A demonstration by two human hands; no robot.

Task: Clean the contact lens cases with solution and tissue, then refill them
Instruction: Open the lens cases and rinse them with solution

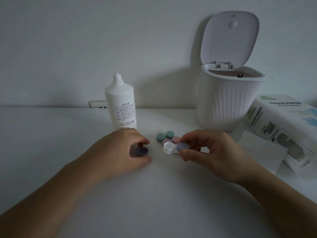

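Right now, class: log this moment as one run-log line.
step: opening case | left hand: holds purple cap | right hand: grips white lens case, one purple cap on | solution bottle: upright, untouched

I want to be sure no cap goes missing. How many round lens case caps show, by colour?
Purple round caps: 2, one off in the left hand, one on the white case in the right hand
Green round caps: 2
Pink round caps: 2
Total: 6

tissue pack (281, 124): "TISSUE PAPER" on top and side | solution bottle (121, 103): small print unreadable
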